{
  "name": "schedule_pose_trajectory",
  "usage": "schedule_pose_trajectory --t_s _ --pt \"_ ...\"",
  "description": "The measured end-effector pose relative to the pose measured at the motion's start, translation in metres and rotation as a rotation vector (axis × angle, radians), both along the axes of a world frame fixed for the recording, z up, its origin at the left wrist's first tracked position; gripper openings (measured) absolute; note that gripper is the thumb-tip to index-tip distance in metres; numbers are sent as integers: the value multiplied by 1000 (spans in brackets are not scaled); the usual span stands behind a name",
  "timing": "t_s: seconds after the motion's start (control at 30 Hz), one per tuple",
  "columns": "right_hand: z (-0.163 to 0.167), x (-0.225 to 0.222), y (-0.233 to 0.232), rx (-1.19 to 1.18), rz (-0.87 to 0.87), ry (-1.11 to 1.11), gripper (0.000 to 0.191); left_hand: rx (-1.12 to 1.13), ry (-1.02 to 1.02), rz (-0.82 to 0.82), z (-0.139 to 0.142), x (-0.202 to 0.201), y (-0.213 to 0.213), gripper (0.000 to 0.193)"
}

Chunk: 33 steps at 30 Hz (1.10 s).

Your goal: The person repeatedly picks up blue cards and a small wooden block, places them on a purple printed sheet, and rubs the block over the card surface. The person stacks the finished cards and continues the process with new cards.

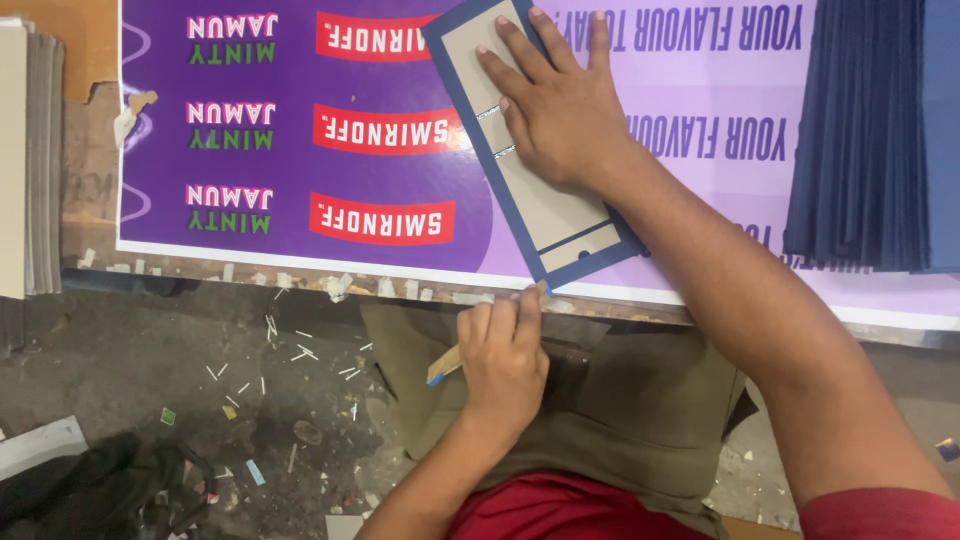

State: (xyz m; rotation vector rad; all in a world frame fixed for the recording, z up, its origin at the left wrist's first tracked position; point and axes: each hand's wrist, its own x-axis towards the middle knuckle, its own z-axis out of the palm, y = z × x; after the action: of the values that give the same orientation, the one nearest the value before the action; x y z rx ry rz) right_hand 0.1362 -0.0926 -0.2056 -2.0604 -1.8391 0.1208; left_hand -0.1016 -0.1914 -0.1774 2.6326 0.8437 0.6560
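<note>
Workbench covered by a large purple printed sheet [330,130], glossy, with rows of red labels and pale lettering, all upside down from the wearer's side; its white lower edge runs just above the left hand. Right hand [560,95] lies flat and spread, fingers pressing down on a blue-bordered grey board panel [545,205] that sits at a slant on the sheet. Panel is grey card framed in dark blue, with two short silvery strips across it just under the fingers and a narrow blue bar across near the end closest to the body. That end reaches nearly to the bench edge. Left hand [503,350] is curled into a loose fist at the bench edge, just below the panel's near corner, gripping a small flat wooden tool [443,366] with a blue tip that pokes out to its left. Beyond the right forearm, a thick stack of dark blue sheets [860,130]; far out past the left hand, a stack of pale boards [25,160] stands on edge. Judgement: blue border looks already wrapped around this panel, and it is being held for smoothing or finishing; the blue stack suggests plenty remains. Floor [150,350] beside the left hand is strewn with small white and coloured offcuts.
</note>
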Motion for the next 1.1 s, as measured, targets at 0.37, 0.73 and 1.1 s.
schedule_pose_trajectory --t_s 0.37,0.73,1.1 --pt "-1 2 -3 -11 21 4 55 -25 -26 32 12 9 10 45" --pt "-4 4 0 14 63 -7 56 78 -37 -274 24 -10 1 38" --pt "-6 18 7 -127 200 26 58 352 -24 -734 4 91 82 26"
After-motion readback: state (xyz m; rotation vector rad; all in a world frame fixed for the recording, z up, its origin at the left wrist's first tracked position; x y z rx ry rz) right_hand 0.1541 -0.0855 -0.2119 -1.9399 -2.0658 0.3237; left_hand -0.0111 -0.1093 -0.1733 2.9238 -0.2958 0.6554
